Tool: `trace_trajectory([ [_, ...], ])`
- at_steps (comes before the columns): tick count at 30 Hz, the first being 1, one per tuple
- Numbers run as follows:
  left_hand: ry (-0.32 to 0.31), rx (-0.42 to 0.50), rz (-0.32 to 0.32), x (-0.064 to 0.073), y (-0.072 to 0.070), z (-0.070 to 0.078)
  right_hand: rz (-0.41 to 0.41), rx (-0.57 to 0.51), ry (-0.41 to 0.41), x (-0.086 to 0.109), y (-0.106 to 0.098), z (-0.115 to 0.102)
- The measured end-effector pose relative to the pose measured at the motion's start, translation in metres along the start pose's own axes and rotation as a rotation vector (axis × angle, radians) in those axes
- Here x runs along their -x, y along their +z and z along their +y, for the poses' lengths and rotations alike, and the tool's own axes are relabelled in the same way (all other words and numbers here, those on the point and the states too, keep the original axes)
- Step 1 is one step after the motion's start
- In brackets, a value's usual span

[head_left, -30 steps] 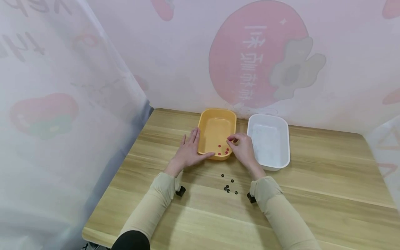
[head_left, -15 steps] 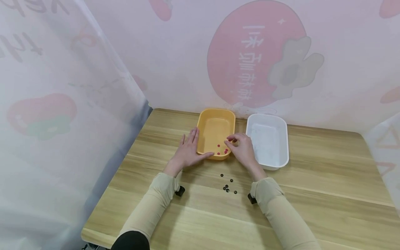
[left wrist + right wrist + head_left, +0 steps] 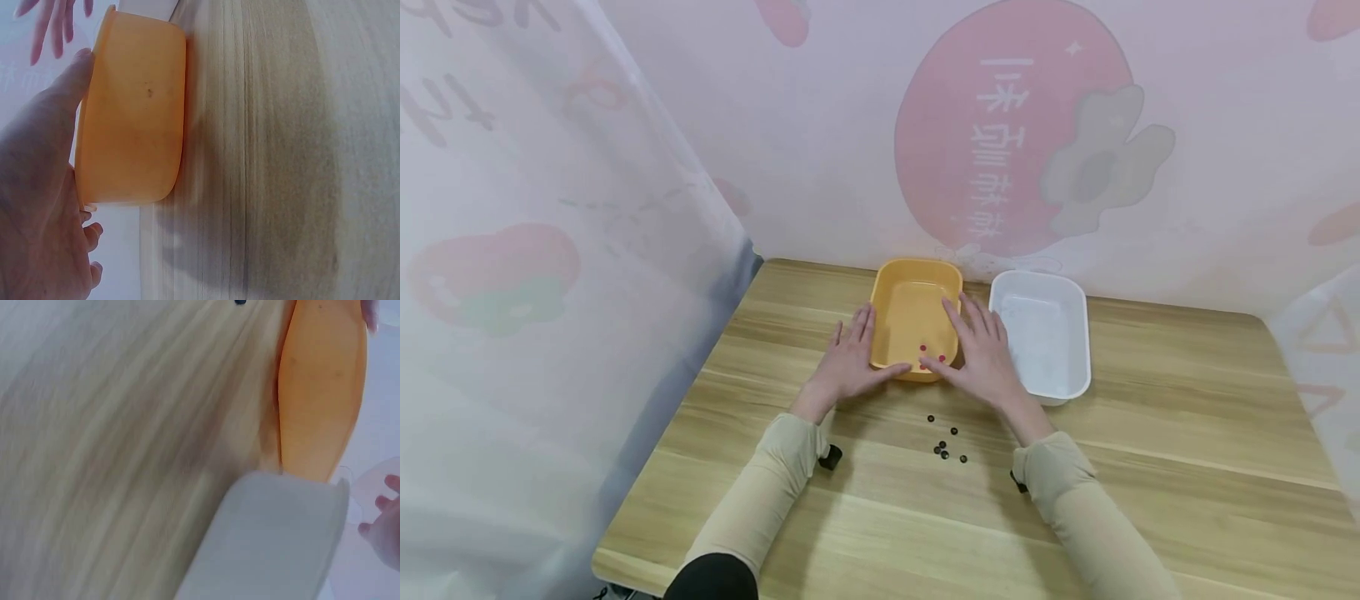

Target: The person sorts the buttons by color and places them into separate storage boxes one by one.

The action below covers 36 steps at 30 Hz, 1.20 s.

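Observation:
A yellow-orange plastic tub (image 3: pixel 916 310) stands at the back of the table with a few small round red pieces (image 3: pixel 922 348) near its front end. My left hand (image 3: pixel 846 363) rests on its left front corner, fingers straight along the side and thumb over the front rim. In the left wrist view the thumb lies along the tub's edge (image 3: pixel 87 125). Above the tub's right front part my right hand (image 3: pixel 987 360) is spread, holding nothing; its thumb hides some red pieces. Several small round black pieces (image 3: pixel 944 455) lie on the table before the tub.
A white plastic tub (image 3: pixel 1043 321) stands right of the orange one, close to my right hand. The wooden table (image 3: pixel 1180 400) backs onto a printed cloth curtain (image 3: pixel 820 150), which also hangs on the left. Each wrist carries a small black device (image 3: pixel 831 457).
My right hand has gone from pinching near the tub's right front corner to spread fingers, moving slightly over the tub. The left hand stays on the tub.

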<state>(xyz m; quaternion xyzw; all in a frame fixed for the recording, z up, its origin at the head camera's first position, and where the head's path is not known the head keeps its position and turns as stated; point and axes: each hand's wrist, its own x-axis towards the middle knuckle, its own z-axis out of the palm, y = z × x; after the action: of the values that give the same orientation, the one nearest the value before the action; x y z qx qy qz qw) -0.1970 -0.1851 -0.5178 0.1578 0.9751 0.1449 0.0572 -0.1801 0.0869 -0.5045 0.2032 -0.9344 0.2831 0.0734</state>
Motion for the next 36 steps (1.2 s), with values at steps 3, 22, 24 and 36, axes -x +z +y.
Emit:
trace_trajectory([
  [3,-0.006,0.000,-0.007,0.001,0.000,0.000,-0.046,0.087,0.007,0.004,-0.005,0.005],
  [22,-0.017,-0.016,0.005,-0.001,0.001,0.001,-0.086,0.198,0.128,0.053,-0.050,0.066],
  [24,-0.017,-0.013,0.009,-0.002,0.000,0.002,-0.088,0.197,0.144,0.059,-0.057,0.073],
  [36,-0.026,-0.008,0.000,-0.004,-0.001,0.003,-0.149,0.182,0.228,0.083,-0.083,0.106],
])
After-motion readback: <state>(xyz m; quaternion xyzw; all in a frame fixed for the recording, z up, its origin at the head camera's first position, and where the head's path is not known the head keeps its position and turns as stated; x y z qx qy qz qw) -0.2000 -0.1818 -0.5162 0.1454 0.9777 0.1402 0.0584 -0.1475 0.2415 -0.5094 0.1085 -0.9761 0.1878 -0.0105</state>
